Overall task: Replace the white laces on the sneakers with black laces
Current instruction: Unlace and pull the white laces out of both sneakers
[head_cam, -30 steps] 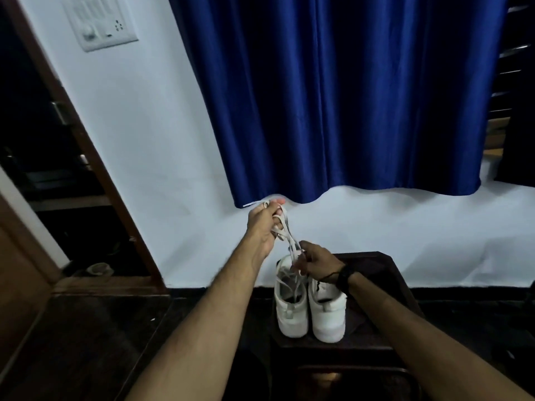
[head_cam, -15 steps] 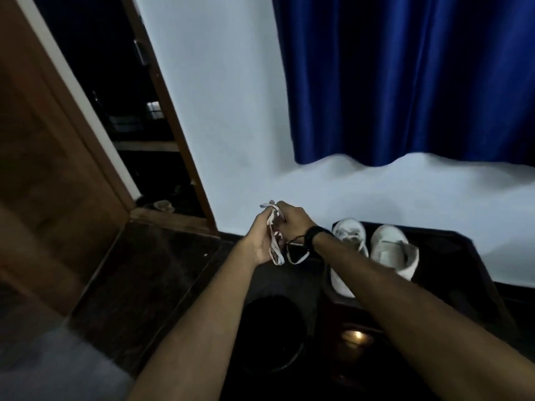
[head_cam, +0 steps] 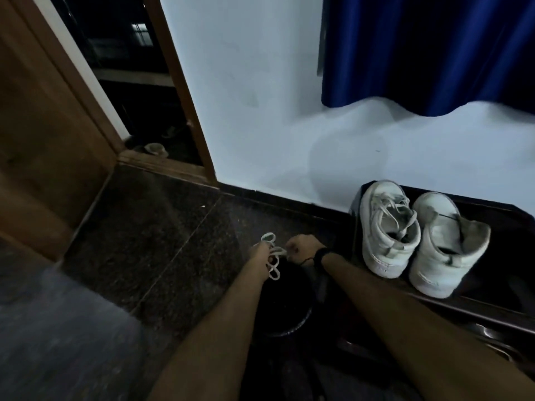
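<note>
- White lace [head_cam: 272,256], looped, is hanging between both outstretched hands over a dark round bin [head_cam: 285,302].
- Left hand [head_cam: 259,251] is gripping it; right hand [head_cam: 302,250] seemingly pinching its end.
- Sneakers [head_cam: 388,227] are sitting on the dark stand [head_cam: 509,256].

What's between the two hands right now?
A bundled white lace, gripped by the left hand and the right hand, spans the gap in the head view.

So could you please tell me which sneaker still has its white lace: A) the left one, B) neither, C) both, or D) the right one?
A: the left sneaker shows white lace across its front, the right sneaker has a bare tongue, and both hands hold a loose lace.
</note>
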{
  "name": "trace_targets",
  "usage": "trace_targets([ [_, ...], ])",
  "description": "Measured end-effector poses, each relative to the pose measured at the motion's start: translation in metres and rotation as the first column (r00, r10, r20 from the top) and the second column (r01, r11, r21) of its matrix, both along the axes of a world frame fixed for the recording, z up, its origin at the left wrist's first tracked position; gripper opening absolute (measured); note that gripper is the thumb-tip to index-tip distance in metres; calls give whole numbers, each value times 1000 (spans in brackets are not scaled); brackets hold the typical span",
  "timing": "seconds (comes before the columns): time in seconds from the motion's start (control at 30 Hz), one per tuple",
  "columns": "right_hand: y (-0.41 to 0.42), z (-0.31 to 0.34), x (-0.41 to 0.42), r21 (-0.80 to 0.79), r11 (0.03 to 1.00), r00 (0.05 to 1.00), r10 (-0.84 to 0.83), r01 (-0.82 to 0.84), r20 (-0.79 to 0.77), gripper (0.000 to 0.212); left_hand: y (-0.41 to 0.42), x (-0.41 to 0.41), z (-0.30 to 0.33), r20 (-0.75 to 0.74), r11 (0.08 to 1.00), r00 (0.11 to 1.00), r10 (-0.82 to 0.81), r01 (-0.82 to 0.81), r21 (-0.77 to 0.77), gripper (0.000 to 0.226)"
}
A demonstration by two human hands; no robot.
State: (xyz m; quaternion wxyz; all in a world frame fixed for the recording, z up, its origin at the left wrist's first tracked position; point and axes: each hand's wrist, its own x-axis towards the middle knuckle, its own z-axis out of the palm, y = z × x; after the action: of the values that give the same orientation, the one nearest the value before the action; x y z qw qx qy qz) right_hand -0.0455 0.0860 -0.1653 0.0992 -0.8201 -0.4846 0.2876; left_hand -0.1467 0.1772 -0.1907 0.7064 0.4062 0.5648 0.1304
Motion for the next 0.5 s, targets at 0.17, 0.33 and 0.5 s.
trace_targets([
  [0.17,8,-35,-1,-89,995,999,-38,34,-36,32,5,5,-46,-40,997,999,30,-32,-67,23],
  [0.33,17,-57,-3,-136,989,996,-61,52,-67,40,18,2,-88,-138,966,987,-82,45,-255,96],
  [0.5,12,-43,2,-116,991,997,-69,64,-42,36,-5,-1,-21,-166,962,966,-200,161,-222,78],
])
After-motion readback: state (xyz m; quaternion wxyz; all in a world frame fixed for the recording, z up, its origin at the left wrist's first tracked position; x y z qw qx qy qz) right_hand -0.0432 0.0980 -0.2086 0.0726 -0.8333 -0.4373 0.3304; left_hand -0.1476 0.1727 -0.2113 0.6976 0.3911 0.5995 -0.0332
